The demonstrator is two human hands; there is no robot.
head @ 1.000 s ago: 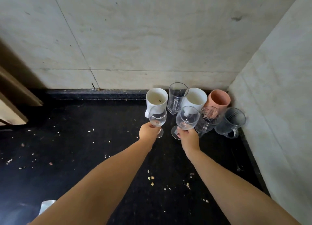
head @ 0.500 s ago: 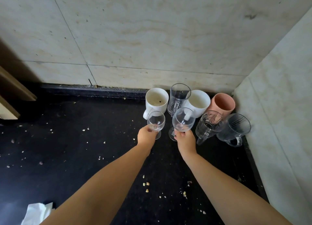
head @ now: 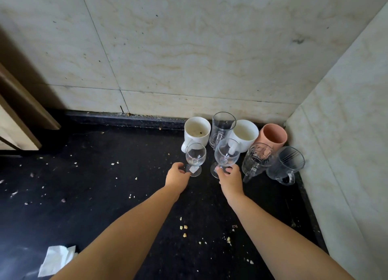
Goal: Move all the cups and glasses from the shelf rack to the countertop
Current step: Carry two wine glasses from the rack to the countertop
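Head cam only: looks fwd and down, close over countertop point(head: 105, 185) corner, walls point(head: 189, 48) behind.

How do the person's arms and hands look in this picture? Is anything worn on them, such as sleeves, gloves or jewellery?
Both forearms are bare for as far as the picture shows; no sleeve appears. The left hand and the right hand wear no gloves. No watch, bracelet or ring is visible on the sides facing the camera. No tattoos or other markings show.
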